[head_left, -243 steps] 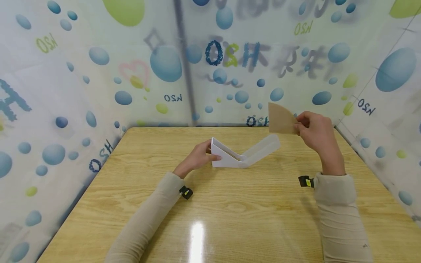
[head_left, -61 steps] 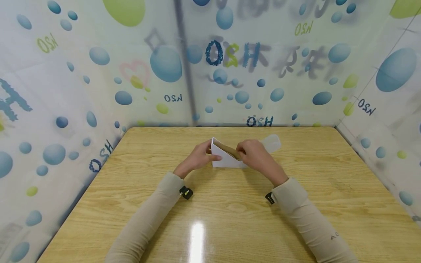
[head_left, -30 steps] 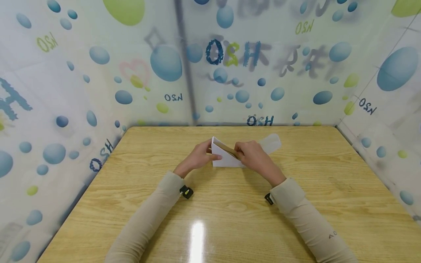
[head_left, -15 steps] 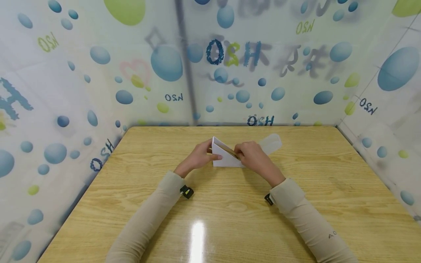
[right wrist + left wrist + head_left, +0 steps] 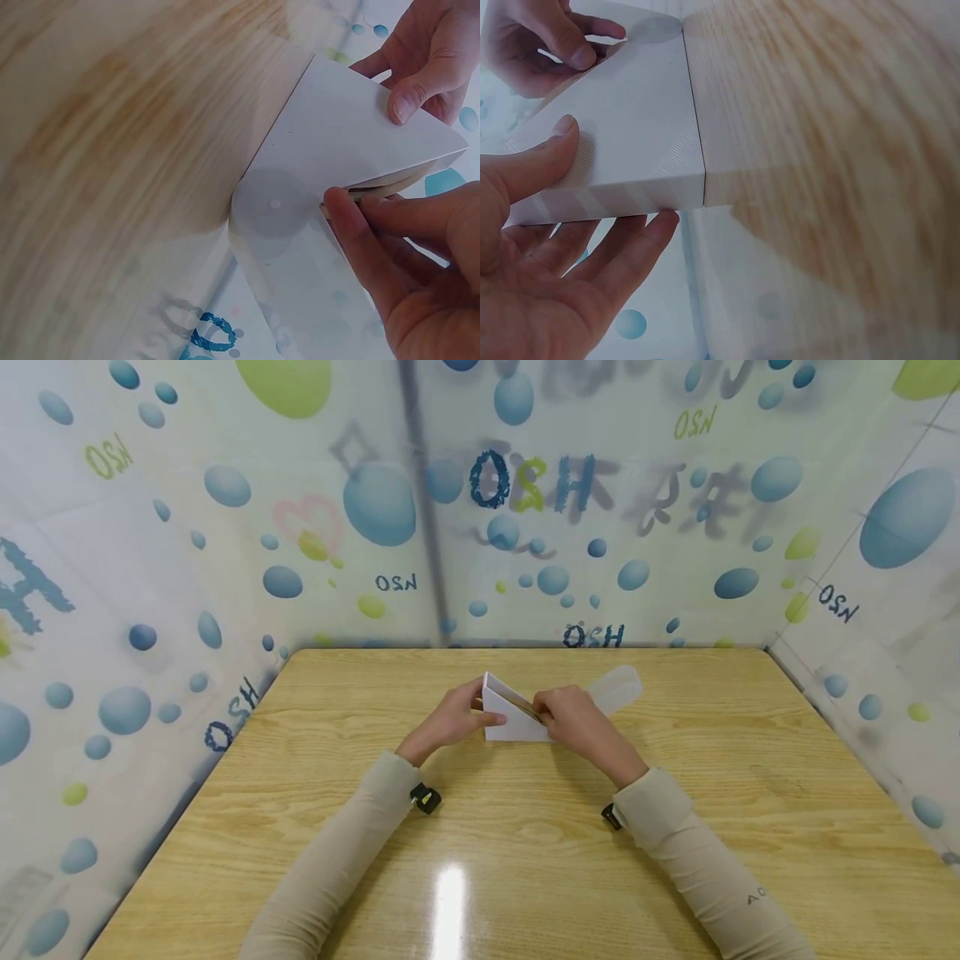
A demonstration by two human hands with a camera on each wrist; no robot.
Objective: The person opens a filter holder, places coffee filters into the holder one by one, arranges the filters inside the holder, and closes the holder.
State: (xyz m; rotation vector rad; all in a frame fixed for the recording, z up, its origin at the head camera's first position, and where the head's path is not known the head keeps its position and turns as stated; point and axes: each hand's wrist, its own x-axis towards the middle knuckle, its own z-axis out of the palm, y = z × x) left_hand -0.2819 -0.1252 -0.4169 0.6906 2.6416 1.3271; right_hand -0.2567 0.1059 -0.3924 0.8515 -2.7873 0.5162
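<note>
A white wedge-shaped coffee filter holder [image 5: 512, 724] stands on the table, its translucent lid [image 5: 621, 689] swung out to the right. My left hand [image 5: 452, 717] grips its tall end, with the thumb on the near face and fingers behind, as the left wrist view also shows. At the sloped opening, my right hand [image 5: 576, 720] pinches the edge of a brown paper coffee filter [image 5: 411, 177] between thumb and fingers. Most of the filter is hidden inside the holder; only a thin brown strip shows along the slot.
The wooden table [image 5: 517, 860] carries a bright light reflection near its front. Behind and on both sides hangs a patterned curtain [image 5: 465, 552] with blue and green ovals. Black straps [image 5: 425, 798] sit at both sleeve cuffs.
Earlier my right hand held the coffee filter up at the right; it then brought it to the holder. Over the last two seconds the filter has sunk deeper. My left hand stays put.
</note>
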